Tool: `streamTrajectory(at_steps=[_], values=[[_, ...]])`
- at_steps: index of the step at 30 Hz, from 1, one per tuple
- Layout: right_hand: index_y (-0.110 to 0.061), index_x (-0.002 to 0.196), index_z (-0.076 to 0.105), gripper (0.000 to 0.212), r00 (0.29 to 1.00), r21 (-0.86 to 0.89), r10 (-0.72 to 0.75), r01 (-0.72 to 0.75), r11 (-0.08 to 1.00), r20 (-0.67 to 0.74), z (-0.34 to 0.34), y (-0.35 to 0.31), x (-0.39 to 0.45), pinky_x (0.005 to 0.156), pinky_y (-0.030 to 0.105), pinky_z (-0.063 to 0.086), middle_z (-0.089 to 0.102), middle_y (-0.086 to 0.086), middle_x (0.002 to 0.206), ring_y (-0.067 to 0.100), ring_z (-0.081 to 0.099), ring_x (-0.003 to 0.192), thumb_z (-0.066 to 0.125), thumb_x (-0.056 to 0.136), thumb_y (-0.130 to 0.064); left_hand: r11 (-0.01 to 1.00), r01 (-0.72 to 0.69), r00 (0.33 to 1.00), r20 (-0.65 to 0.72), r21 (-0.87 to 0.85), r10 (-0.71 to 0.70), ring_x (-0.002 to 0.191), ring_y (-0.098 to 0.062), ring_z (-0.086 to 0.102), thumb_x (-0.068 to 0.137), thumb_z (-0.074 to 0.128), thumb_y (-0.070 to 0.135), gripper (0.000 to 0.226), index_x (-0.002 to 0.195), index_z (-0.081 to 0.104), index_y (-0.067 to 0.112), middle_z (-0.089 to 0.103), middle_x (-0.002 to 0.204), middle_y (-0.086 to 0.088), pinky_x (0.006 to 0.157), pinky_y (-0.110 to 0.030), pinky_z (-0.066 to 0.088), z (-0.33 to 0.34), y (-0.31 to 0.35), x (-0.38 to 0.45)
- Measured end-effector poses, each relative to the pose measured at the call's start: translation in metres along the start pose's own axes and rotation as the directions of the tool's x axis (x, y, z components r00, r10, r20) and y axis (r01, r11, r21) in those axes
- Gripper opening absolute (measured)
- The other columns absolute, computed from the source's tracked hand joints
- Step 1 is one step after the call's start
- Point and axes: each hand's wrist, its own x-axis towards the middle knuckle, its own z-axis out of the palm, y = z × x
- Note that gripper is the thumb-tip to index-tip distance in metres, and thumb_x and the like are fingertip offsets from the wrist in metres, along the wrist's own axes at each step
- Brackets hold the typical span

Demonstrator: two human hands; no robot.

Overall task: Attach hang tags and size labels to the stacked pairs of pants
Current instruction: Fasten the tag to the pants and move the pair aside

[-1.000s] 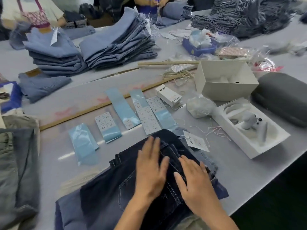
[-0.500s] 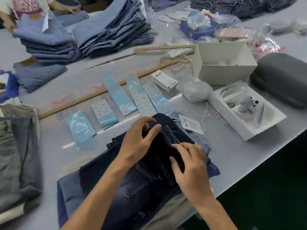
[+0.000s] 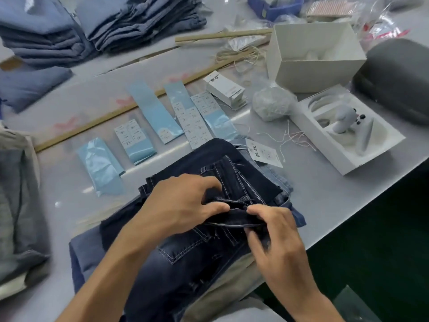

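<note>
Left hand and right hand both pinch the dark jeans' waistband. Best to keep the fold taut, exposing one loop before fetching the hang tag lying far right.

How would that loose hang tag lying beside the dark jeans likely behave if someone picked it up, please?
The hang tag looks like thin flat card, so probably light and fairly stiff. Its attached string would likely dangle and could snag the loose threads nearby.
</note>
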Motion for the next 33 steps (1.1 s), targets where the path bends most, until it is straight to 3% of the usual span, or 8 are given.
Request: streamTrajectory(at_steps=[3,5,11,16,20,23,29,33], values=[[-0.010,0.103,0.076,0.016,0.993,-0.030,-0.115,0.115,0.993,0.023,-0.006,-0.003,0.008,0.088,0.036,0.050,0.070,-0.003,0.105,0.017,0.064,0.098,0.075,0.087,-0.008,0.997,-0.018,0.995,-0.098,0.081,0.026,0.084,-0.004,0.055,0.093,0.046,0.068,0.032,0.094,0.064,0.042,0.057,0.087,0.019,0.068,-0.033,0.047,0.002,0.003,0.003],[-0.010,0.094,0.078,0.007,0.973,-0.020,-0.223,0.225,0.974,0.054,-0.008,-0.006,0.002,0.090,0.036,0.050,0.072,-0.002,0.099,0.019,0.066,0.093,0.077,0.087,-0.009,0.998,0.027,0.990,-0.136,-0.057,-0.034,0.080,-0.003,0.058,0.094,0.052,0.062,0.029,0.085,0.066,0.038,0.063,0.081,0.019,0.070,-0.034,0.049,0.005,-0.002,0.003],[-0.018,0.082,0.077,0.012,0.947,-0.064,-0.298,0.307,0.950,0.121,-0.014,-0.002,-0.021,0.080,0.042,0.051,0.072,-0.010,0.095,0.016,0.068,0.089,0.070,0.089,-0.010,0.741,0.246,0.968,0.197,-0.625,-0.155,0.053,-0.007,0.051,0.088,0.070,0.050,0.035,0.072,0.076,0.019,0.064,0.060,0.001,0.055,-0.019,0.042,0.004,-0.031,0.003],[-0.018,0.080,0.077,0.015,0.931,-0.070,-0.298,0.318,0.945,0.210,-0.021,-0.005,-0.018,0.075,0.040,0.054,0.073,-0.010,0.102,0.017,0.069,0.090,0.065,0.087,-0.011,0.612,0.276,0.961,0.227,-0.741,-0.159,0.050,-0.009,0.053,0.079,0.068,0.053,0.039,0.076,0.079,0.016,0.065,0.060,-0.004,0.050,-0.017,0.042,0.009,-0.030,-0.003],[-0.021,0.106,0.078,0.026,0.921,-0.103,-0.262,0.302,0.948,0.290,-0.019,-0.021,-0.009,0.073,0.039,0.054,0.068,-0.009,0.129,0.017,0.067,0.087,0.062,0.086,-0.018,0.553,0.231,0.973,0.193,-0.800,-0.128,0.074,-0.043,0.066,0.094,0.066,0.032,0.017,0.098,0.079,0.021,0.076,0.090,-0.015,0.074,-0.052,0.056,0.006,-0.030,-0.012],[-0.018,0.141,0.060,0.060,0.916,-0.172,-0.177,0.252,0.952,0.360,-0.008,-0.039,0.006,0.068,0.039,0.052,0.064,-0.009,0.134,0.018,0.063,0.085,0.059,0.086,-0.040,0.469,0.193,0.981,0.185,-0.862,-0.063,0.083,-0.030,0.074,0.098,0.062,0.012,0.024,0.115,0.072,0.025,0.077,0.104,-0.011,0.073,-0.036,0.061,-0.005,-0.034,-0.019],[-0.025,0.108,0.078,0.044,0.941,-0.183,-0.188,0.246,0.952,0.282,0.010,-0.064,0.020,0.072,0.042,0.046,0.070,-0.002,0.120,0.022,0.069,0.102,0.046,0.098,-0.054,0.338,0.176,0.982,0.187,-0.925,0.002,0.108,-0.043,0.069,0.103,0.045,-0.007,0.037,0.132,0.054,0.013,0.071,0.124,-0.015,0.091,-0.047,0.060,-0.018,-0.037,-0.030],[-0.018,0.099,0.079,0.048,0.982,-0.070,-0.133,0.144,0.987,0.132,-0.001,-0.065,0.022,0.071,0.041,0.041,0.072,-0.008,0.095,0.018,0.070,0.083,0.038,0.108,-0.041,0.339,0.175,0.985,0.166,-0.924,-0.057,0.114,-0.055,0.060,0.102,0.043,-0.010,0.035,0.131,0.048,0.008,0.071,0.126,-0.013,0.100,-0.062,0.049,-0.017,-0.035,-0.036]])
